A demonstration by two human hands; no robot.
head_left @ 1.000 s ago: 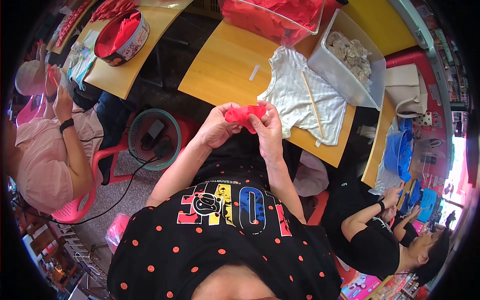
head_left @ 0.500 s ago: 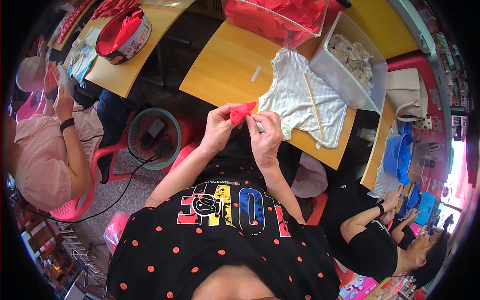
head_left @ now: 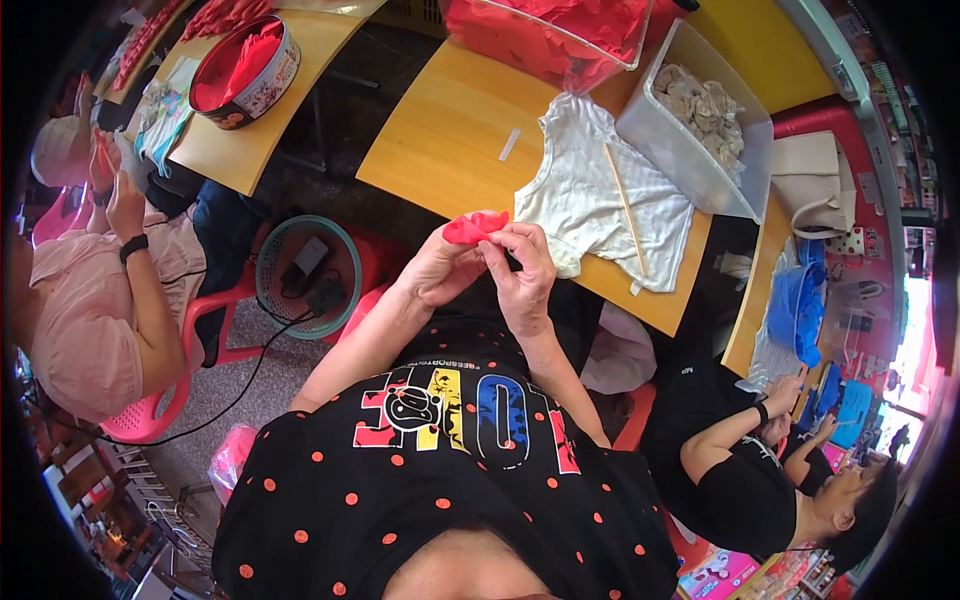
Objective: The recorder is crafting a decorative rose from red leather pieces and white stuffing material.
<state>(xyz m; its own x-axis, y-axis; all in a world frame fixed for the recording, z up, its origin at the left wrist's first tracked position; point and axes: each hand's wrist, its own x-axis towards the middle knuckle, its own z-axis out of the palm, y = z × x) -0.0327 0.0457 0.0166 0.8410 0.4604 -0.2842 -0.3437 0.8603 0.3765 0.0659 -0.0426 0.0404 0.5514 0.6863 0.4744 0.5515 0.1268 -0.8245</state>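
The left hand [head_left: 438, 268] is closed on a red cloth [head_left: 468, 230], which sits between both hands; the right hand [head_left: 522, 272] pinches its near right edge between thumb and fingertips. Just beyond the right hand lies a white shirt [head_left: 572, 165], a stick [head_left: 625, 215] across it. Ahead of both hands, a paper strip [head_left: 510, 145] rests on the table [head_left: 425, 130]. Well left of the left hand stands a basket [head_left: 262, 285].

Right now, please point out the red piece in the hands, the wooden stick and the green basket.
Red piece [head_left: 468, 230], head view: its crumpled middle.
Wooden stick [head_left: 626, 211], head view: middle of its length.
Green basket [head_left: 309, 220], head view: its upper rim.
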